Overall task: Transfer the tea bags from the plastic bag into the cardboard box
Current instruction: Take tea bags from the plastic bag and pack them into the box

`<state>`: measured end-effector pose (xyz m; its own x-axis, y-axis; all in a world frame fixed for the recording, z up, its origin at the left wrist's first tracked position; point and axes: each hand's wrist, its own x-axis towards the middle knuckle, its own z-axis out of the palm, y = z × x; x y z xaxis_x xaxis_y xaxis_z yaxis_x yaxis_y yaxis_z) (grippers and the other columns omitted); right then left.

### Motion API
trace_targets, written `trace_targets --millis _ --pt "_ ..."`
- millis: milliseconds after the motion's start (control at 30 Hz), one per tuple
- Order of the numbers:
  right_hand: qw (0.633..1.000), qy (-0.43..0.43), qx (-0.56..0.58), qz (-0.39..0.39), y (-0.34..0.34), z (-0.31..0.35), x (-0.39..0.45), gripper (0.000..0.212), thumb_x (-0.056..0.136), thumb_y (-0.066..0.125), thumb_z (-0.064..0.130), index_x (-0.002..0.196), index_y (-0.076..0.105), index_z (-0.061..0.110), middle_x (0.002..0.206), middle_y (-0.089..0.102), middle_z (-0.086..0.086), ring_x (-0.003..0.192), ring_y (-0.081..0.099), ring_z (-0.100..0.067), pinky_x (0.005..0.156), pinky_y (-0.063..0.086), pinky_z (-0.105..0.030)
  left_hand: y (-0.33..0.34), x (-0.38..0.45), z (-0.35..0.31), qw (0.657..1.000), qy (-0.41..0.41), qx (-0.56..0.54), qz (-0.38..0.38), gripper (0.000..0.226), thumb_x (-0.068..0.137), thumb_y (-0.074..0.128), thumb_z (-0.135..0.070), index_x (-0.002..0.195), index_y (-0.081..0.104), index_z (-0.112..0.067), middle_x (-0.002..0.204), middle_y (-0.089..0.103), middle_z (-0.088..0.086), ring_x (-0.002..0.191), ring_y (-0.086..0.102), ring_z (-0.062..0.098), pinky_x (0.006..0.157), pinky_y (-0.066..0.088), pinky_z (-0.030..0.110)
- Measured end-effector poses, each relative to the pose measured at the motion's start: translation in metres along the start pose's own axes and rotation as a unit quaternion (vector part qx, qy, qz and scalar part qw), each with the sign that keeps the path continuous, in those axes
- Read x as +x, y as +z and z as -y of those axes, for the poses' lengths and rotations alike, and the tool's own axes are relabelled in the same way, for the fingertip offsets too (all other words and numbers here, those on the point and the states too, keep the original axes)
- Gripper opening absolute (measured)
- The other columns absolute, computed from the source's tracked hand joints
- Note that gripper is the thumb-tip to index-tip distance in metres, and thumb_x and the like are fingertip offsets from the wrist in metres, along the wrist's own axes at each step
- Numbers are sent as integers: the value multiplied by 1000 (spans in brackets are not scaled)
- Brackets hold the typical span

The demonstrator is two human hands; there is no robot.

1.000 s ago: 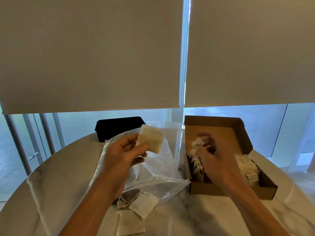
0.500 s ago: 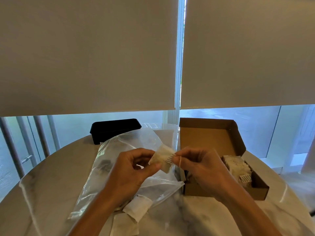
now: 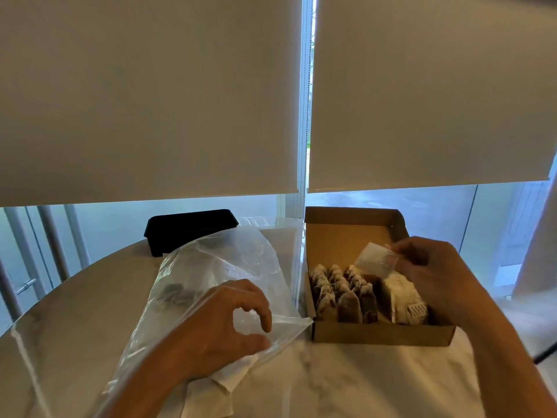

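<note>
From the head view, two pale roller blinds (image 3: pixel 150 95) hang over a window behind a round marbled desk (image 3: pixel 361 384). At twelve o'clock on the desk an open cardboard box (image 3: pixel 382 334) holds rows of dark tea bags (image 3: pixel 343 292) on its left side and pale paper sachets (image 3: pixel 402 295) on its right. The right hand (image 3: pixel 437 273) hovers over the box at two o'clock, its fingers (image 3: pixel 402 247) pinched closed on a white tea bag (image 3: pixel 375 260) held above the sachets. At nine o'clock lies a clear plastic bag (image 3: pixel 223 273) with a few dark tea bags inside. The left hand (image 3: pixel 217 330) rests on it, fingers loosely curled and part open, holding nothing. A black tray (image 3: pixel 190 229) sits at eleven o'clock, behind the bag.
</note>
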<state>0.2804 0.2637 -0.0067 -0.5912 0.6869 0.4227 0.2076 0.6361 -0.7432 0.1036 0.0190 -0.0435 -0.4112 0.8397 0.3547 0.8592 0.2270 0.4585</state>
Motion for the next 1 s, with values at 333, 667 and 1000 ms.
trace_targets --millis 333,667,1000 --pt "965 33 -224 129 -37 -69 17 25 81 72 15 65 61 31 71 63 9 71 60 -15 65 42 -20 0 1 -2 999 9 8 -48 33 76 70 -7 65 74 -38 88 62 -29 89 56 -7 71 37 5" --pt "952 -3 -261 158 -32 -75 24 28 81 71 18 66 60 38 72 63 12 75 62 -17 73 53 -27 0 0 -3 999 2 -12 -49 35 79 69 -4 64 74 -36 82 65 -24 87 58 -8 72 40 4" --pt "937 17 -305 170 -26 -78 26 15 80 73 23 84 62 33 95 61 7 84 54 -9 77 47 -20 0 0 -3 999 1 -15 -51 35 79 70 -5 65 75 -36 81 64 -28 84 59 -9 71 41 5"
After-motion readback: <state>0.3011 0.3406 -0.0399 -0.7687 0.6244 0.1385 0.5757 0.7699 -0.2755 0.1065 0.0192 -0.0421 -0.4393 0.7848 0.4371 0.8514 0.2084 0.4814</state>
